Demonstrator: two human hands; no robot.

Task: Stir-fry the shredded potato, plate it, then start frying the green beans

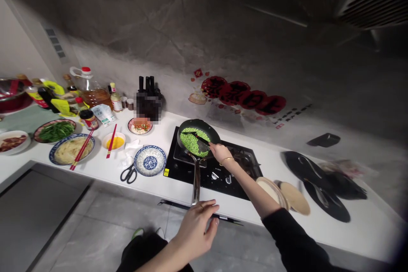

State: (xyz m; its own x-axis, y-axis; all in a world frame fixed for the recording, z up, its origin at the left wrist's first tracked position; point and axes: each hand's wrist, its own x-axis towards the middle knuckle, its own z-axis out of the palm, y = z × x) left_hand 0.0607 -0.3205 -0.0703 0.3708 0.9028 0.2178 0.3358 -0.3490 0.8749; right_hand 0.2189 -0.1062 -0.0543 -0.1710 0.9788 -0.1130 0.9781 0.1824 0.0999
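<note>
A dark frying pan (214, 131) full of green peas (193, 138) sits on the left burner of the black gas stove (183, 173). My right hand (222, 153) is closed round the handle of a black spatula (200, 137), whose head rests among the peas. The pan's metal handle (196, 180) points toward me. At its near end is my left hand (198, 227), fingers stretched out and thumb apart, not wrapped round it. Left of the stove lies a blue-and-white plate (150, 160), with black scissors (129, 174) beside it.
A bowl of beaten egg (117, 142) with chopsticks, a plate of noodles (72, 151) and a plate of greens (55, 131) stand left. Bottles and a knife block (148, 104) line the wall. Right are wooden lids (295, 198) and a black pot lid (328, 202). A range hood hangs overhead.
</note>
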